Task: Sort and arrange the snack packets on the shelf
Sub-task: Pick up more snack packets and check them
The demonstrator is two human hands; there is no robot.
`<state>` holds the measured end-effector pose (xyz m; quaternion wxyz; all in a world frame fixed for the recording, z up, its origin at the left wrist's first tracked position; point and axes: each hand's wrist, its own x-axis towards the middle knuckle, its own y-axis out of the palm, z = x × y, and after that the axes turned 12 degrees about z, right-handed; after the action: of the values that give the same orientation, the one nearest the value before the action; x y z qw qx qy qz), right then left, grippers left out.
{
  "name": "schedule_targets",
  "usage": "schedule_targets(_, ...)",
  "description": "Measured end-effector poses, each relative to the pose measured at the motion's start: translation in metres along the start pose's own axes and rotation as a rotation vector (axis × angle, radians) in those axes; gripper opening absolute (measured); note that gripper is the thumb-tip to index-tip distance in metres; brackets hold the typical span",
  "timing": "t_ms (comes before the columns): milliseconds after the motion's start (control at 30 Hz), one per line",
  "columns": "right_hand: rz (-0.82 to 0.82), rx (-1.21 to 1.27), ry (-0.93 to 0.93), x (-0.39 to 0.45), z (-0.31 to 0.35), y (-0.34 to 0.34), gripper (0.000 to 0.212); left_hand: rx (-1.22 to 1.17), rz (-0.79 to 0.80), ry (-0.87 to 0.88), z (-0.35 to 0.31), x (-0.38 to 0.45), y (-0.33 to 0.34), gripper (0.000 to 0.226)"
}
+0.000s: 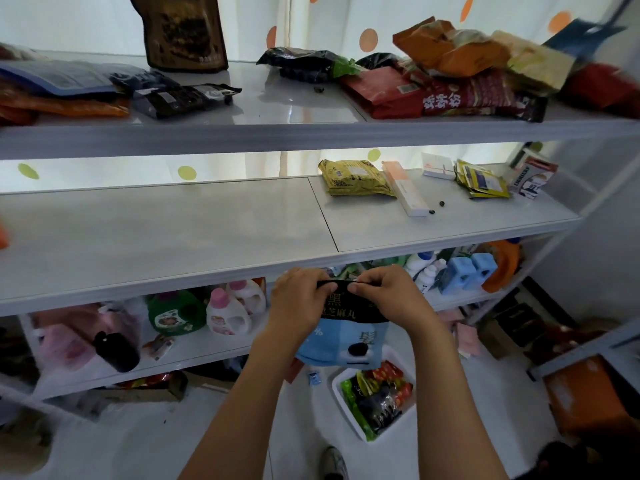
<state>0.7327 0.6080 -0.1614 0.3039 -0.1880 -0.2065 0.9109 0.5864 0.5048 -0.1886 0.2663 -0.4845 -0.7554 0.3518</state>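
A black-and-light-blue snack pouch [346, 336] hangs in front of the middle shelf's front edge [156, 278]. My left hand [298, 299] and my right hand [391, 292] both pinch its black top edge, thumbs towards each other. On the middle shelf lie a yellow packet [355, 177], a long pink-white box [405, 192] and small yellow-blue sachets [481, 180]. The top shelf [277, 133] holds a red packet pile [443, 93] with orange bags [450, 46] at the right, dark packets [176, 98] at the left, and an upright brown pouch [183, 29].
A white bin [337, 386] of mixed snack packets stands on the floor below my hands. The lower shelf carries detergent bottles [228, 310], a green jug [176, 311] and blue containers [464, 271]. An orange box [588, 400] sits at the right. Two small dark bits [437, 207] lie on the middle shelf.
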Motion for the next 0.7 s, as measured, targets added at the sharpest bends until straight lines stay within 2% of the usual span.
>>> schedule_targets(133,-0.029,0.095,0.024,-0.014,-0.01,-0.011,0.014,-0.06,0.017,0.003,0.003,-0.002,0.002,0.021)
schedule_targets(367,-0.191,0.191,0.067,-0.037,-0.027,-0.034,0.035,-0.247,0.054,0.043,-0.001,0.001,0.007,0.017)
schedule_targets(700,-0.46,0.432,0.015,-0.051,-0.057,-0.042,0.04,-0.462,0.083,-0.114,-0.026,0.013,0.031,0.044)
